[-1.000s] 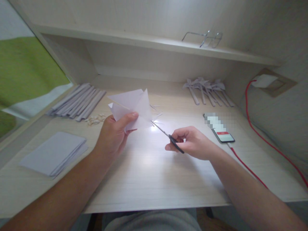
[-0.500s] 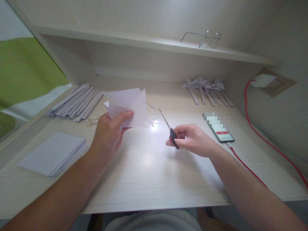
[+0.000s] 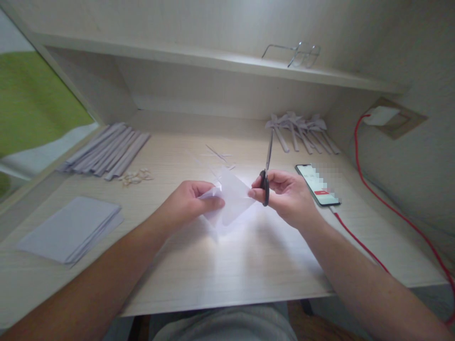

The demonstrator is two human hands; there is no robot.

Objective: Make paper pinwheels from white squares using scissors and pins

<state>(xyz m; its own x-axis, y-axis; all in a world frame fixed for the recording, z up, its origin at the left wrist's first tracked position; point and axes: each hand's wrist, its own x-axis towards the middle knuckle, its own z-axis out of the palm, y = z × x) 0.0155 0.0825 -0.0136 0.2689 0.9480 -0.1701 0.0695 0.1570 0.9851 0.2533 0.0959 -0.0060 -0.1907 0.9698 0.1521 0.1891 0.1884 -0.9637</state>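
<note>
A thin white sheet of paper (image 3: 234,196), cut and folded into pointed flaps, is held above the desk. My left hand (image 3: 194,203) pinches its left part between thumb and fingers. Black-handled scissors (image 3: 266,180) hang on the fingers of my right hand (image 3: 286,194), blades pointing up and away. The thumb and fingertip of that hand also meet the paper's right corner. Behind the paper lie narrow paper scraps (image 3: 216,154) on the desk.
Rolled paper sticks (image 3: 110,149) lie back left, near small pale pieces (image 3: 137,177) and a stack of folded paper (image 3: 73,229). Paper pinwheels (image 3: 296,130) rest back right. A phone (image 3: 316,184) on a red cable (image 3: 359,241) lies right. Glasses (image 3: 302,54) sit on the shelf.
My left hand has brought the paper right and down, turning it. My right hand has moved slightly up and taken the paper's right corner; the scissors have swung to point more upright.
</note>
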